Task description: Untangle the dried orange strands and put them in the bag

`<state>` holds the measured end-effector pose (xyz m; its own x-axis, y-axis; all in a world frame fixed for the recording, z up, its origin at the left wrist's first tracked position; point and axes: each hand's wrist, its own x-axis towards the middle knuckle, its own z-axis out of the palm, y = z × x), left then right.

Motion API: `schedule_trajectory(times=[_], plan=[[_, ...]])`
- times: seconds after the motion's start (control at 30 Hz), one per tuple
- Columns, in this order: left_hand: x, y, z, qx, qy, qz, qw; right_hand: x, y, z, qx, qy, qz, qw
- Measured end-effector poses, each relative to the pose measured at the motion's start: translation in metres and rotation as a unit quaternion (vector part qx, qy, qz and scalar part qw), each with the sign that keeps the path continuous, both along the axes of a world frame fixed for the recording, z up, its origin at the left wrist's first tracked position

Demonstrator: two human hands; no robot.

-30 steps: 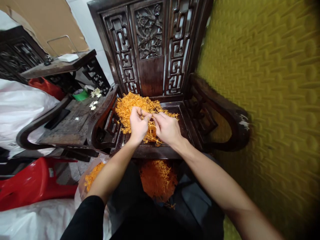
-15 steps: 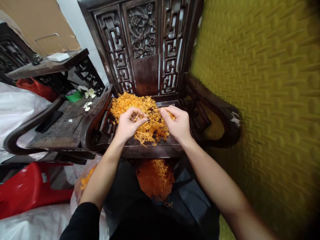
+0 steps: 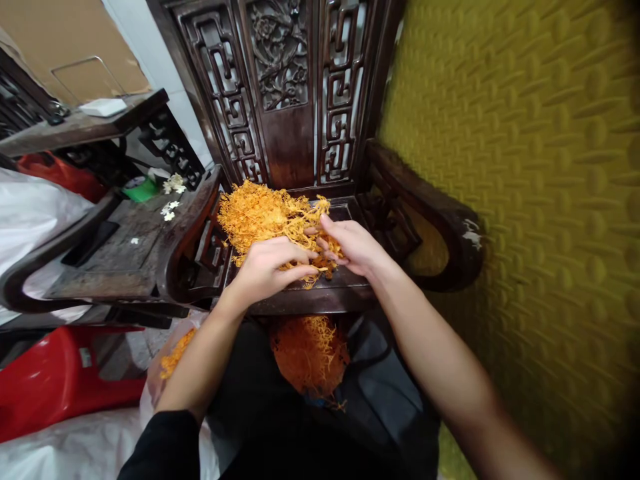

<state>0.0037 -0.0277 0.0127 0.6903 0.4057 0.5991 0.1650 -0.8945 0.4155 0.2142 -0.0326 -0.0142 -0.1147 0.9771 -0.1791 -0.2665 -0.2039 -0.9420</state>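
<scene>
A heap of thin, branching orange strands (image 3: 260,213), fungus-like in shape, lies on the dark wooden chair seat (image 3: 345,293). At the heap's front edge is my left hand (image 3: 270,267), fingers curved over some strands, with thin pieces showing between thumb and forefinger. My right hand (image 3: 350,245) touches the heap's right side, its fingers stretched and apart, thumb uppermost against the strands. The fingertips of both hands nearly meet, and part of the strands beneath them is hidden.
Below the seat, between my legs, sits an orange-red container (image 3: 305,353) with more strands. A carved chair back (image 3: 293,147) rises behind the heap. Left are a red plastic stool (image 3: 45,380), a clear bag (image 3: 173,353) and green tape (image 3: 141,189). A yellow textured surface (image 3: 525,167) is right.
My left hand has moved right and toward me from its pinch above the heap. My right hand has opened out from a pinch. The strands are pushed into a more compact mound.
</scene>
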Motion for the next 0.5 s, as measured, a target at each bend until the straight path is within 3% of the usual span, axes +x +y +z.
schedule_trajectory(times=[0.07, 0.23, 0.37, 0.5], plan=[[0.001, 0.003, -0.006, -0.014, 0.043, 0.006, 0.999, -0.003, -0.001, 0.003, 0.019, 0.032, -0.006, 0.999], [0.001, 0.005, -0.015, 0.002, 0.151, -0.009, 0.988, -0.011, 0.002, 0.001, 0.072, 0.029, -0.098, 0.992], [0.005, 0.000, -0.019, 0.053, 0.231, -0.017, 0.971, -0.020, 0.006, -0.006, 0.070, 0.001, -0.116, 0.991], [0.012, -0.005, -0.025, 0.124, 0.329, -0.003, 0.936, -0.028, 0.005, -0.010, 0.071, 0.015, -0.109, 0.991]])
